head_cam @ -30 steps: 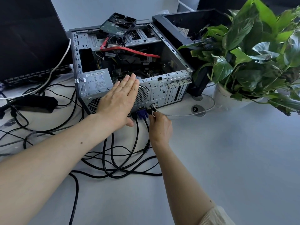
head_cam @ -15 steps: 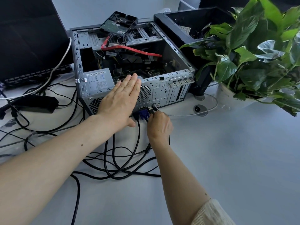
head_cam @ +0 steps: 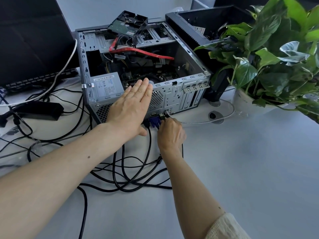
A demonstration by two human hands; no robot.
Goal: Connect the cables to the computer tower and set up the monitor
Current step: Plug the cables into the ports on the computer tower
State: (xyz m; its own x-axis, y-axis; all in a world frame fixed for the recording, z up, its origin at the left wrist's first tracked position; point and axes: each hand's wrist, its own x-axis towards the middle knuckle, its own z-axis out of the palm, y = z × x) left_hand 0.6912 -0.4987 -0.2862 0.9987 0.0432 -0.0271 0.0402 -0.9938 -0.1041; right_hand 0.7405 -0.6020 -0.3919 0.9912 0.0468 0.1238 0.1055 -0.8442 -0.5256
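Tangle of black cables [head_cam: 131,171] on pale bench [head_cam: 241,169], nearest. Right hand [head_cam: 170,133] curled, fingertips pinching small black plug [head_cam: 162,116] at tower's rear ports, plug's long axis pointing away into panel, beside blue VGA connector [head_cam: 154,122]. Left hand [head_cam: 132,107] flat, fingers pressed together, palm against rear panel. Open grey metal computer tower [head_cam: 174,94] lies on side; inside: silver power supply [head_cam: 107,85], motherboard, red flat cable [head_cam: 143,52]. Hard drive [head_cam: 127,25] tilted on far edge. Potted green plant [head_cam: 269,54] right.
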